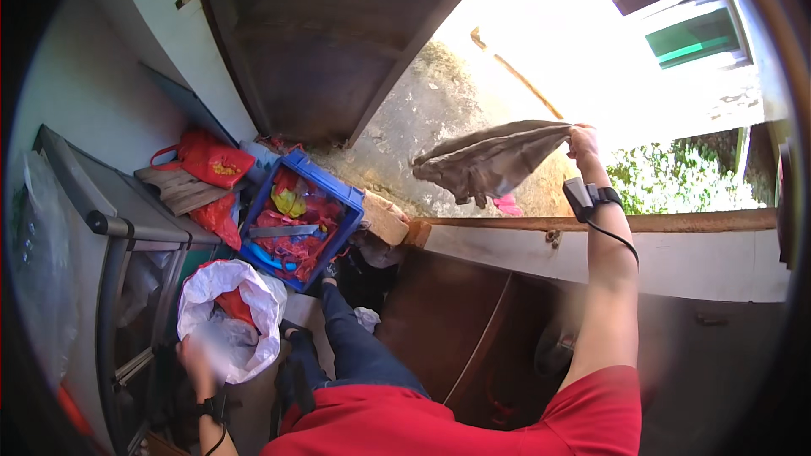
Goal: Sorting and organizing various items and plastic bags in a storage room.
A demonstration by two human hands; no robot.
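Note:
My right hand (583, 141), raised at arm's length beside the opening, is closed on one end of a greyish-brown cloth (494, 158). The cloth stretches out to the left over the sunlit ground. At the lower left my left hand (201, 358) is at the rim of an open white woven sack (272, 301); blur over it hides how the fingers sit. Inside the sack lie a red item (236, 306) and clear plastic (234, 339). A blue plastic crate (352, 197) beyond the sack holds red netting or bags, a yellow bag and a blue curved item.
A grey cabinet (114, 190) stands left, with a wooden board (184, 190) and red bags (215, 158) on top. A wooden ledge (633, 223) borders the opening. A dark door panel (310, 31) is at the top; a brown cabinet (443, 310) stands below the ledge.

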